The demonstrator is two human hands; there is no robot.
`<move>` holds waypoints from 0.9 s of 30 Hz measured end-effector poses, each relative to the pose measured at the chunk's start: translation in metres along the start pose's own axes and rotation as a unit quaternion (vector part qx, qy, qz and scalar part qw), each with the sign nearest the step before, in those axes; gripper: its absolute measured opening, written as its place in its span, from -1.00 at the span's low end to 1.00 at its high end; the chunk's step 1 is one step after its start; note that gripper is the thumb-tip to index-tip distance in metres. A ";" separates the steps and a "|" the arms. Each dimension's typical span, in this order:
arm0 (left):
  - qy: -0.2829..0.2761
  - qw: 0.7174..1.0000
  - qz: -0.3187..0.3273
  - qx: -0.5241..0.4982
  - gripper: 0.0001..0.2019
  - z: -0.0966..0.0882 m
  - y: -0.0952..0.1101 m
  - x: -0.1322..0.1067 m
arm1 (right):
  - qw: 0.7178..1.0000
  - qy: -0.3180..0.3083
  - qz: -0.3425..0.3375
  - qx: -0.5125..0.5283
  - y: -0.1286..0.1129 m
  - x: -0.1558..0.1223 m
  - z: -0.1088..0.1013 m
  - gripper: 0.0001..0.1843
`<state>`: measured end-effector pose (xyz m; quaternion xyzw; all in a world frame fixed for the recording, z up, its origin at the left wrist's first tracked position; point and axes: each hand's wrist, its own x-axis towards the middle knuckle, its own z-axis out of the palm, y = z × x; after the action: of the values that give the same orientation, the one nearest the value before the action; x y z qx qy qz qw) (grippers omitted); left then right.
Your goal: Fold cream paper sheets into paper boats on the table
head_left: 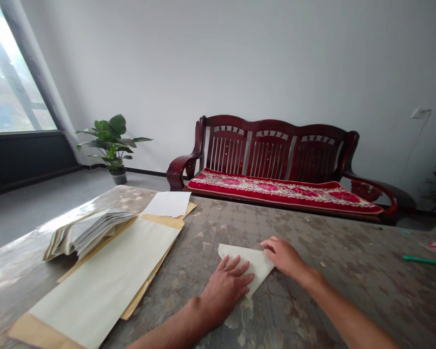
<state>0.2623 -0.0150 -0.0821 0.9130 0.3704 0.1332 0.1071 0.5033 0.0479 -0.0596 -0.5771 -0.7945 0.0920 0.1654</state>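
Note:
A pale cream sheet of paper (263, 261), folded into a roughly triangular shape, lies on the table in front of me. My left hand (228, 286) rests flat on its left part with the fingers spread, pressing it down. At the paper's upper right corner is my right hand (281, 254), its fingers curled and closed on the edge. The fingers partly hide that corner, and the left palm covers some of the lower left side.
Left of my hands lie large cream sheets (112, 276) on brown paper, with a white sheet (167, 203) at their far end. Beside them is a stack of folded papers (98, 230). A green pen-like object (423, 260) lies at right. Beyond the table (218, 223) stands a wooden bench (269, 150).

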 end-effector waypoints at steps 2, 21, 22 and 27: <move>-0.002 1.000 -0.005 -0.012 -0.64 0.002 -0.001 0.001 | 1.000 -0.023 0.002 -0.002 -0.010 0.008 -0.001 -0.69; 0.010 0.999 -0.009 -0.049 -0.74 0.005 -0.002 0.002 | 0.995 -0.084 0.047 0.022 -0.027 0.027 0.002 -0.74; 0.010 0.999 -0.009 -0.049 -0.74 0.004 -0.002 0.002 | 0.994 -0.091 0.053 0.024 -0.025 0.028 0.002 -0.74; 0.012 0.999 -0.007 -0.036 -0.73 0.000 0.000 0.002 | 0.988 -0.128 0.046 0.068 -0.023 0.034 0.000 -0.78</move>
<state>0.2642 -0.0134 -0.0818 0.9043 0.3730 0.1565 0.1366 0.4736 0.0731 -0.0465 -0.5836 -0.7738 0.2264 0.0968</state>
